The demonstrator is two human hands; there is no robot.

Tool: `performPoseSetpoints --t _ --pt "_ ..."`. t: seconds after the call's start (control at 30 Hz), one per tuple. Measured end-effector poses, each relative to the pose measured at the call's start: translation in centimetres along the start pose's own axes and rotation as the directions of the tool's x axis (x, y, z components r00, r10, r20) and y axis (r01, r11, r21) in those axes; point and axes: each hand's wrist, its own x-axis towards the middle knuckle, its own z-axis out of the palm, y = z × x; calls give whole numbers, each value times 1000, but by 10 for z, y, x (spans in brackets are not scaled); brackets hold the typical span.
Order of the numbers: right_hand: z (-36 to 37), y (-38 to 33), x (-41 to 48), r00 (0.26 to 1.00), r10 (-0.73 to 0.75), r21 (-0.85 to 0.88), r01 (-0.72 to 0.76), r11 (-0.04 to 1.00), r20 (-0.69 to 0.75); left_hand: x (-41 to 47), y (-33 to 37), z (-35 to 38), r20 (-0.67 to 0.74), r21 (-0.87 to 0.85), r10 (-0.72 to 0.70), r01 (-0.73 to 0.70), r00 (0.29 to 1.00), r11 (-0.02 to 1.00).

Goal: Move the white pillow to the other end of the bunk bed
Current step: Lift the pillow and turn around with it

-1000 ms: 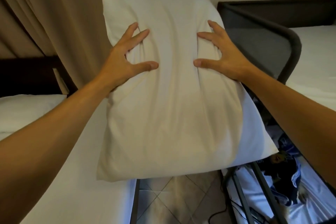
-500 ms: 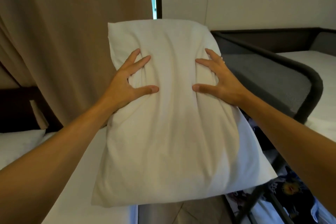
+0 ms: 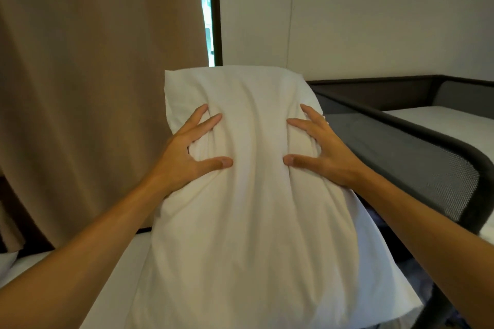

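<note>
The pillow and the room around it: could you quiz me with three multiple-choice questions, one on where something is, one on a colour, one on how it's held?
1. Where is the mesh bed rail?
A. right of the pillow
B. left of it
C. under it

2. What colour is the curtain?
A. blue
B. tan
C. green

3. How is the white pillow held?
A. one hand
B. lying untouched
C. both hands

Answers:
1 A, the rail runs along the right.
2 B, tan folds.
3 C, left hand and right hand dig into it.

Tan curtain (image 3: 93, 75) drawn across the left, with a daylight sliver of window (image 3: 207, 8) beside it. Plain pale wall (image 3: 374, 13) behind. Dark mesh bed rail (image 3: 417, 168) at right, edging a white mattress (image 3: 441, 123).
</note>
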Motion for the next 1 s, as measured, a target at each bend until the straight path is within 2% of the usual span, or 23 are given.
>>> performPoseSetpoints --t 0.33,0.63,0.77,1.0 --pt "-67 50 67 992 -3 -73 -6 997 -126 131 1 35 17 20 127 -127 992 992" --pt "-149 54 103 970 -50 -151 14 988 -237 225 39 54 -10 -23 279 -279 960 960" --pt "-185 54 117 959 -52 -222 -12 975 -278 266 55 64 -12 -31 326 -326 945 945" --pt "-242 65 133 935 24 -300 -138 944 -354 339 73 102 -1 -162 389 -384 921 909"
